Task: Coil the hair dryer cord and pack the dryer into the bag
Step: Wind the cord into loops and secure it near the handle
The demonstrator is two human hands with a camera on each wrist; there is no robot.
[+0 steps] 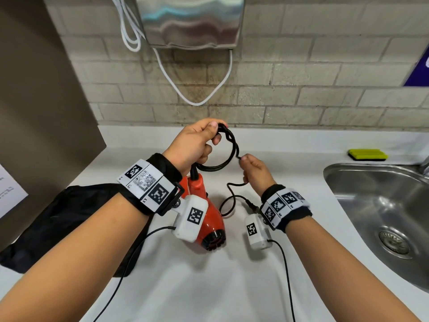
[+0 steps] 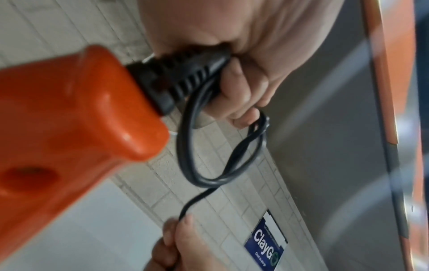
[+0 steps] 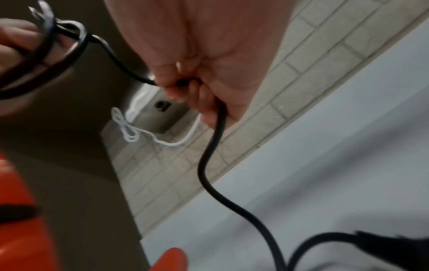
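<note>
An orange hair dryer (image 1: 209, 219) hangs nozzle-down over the white counter, its handle (image 2: 76, 117) up by my left wrist. My left hand (image 1: 197, 142) grips a coil of its black cord (image 1: 229, 147), with the loops gathered in the fingers (image 2: 236, 91). My right hand (image 1: 253, 168) pinches the loose cord (image 3: 211, 146) just right of the coil, fingers (image 3: 183, 88) curled on it. The cord's slack loops down to the plug (image 1: 251, 204) near my right wrist. A black bag (image 1: 69, 219) lies flat on the counter under my left forearm.
A steel sink (image 1: 383, 212) is set into the counter (image 1: 290, 154) at the right, with a green sponge (image 1: 368, 155) behind it. A metal dispenser (image 1: 190, 19) with white cables (image 1: 197, 98) hangs on the tiled wall. A brown panel (image 1: 41, 101) stands at the left.
</note>
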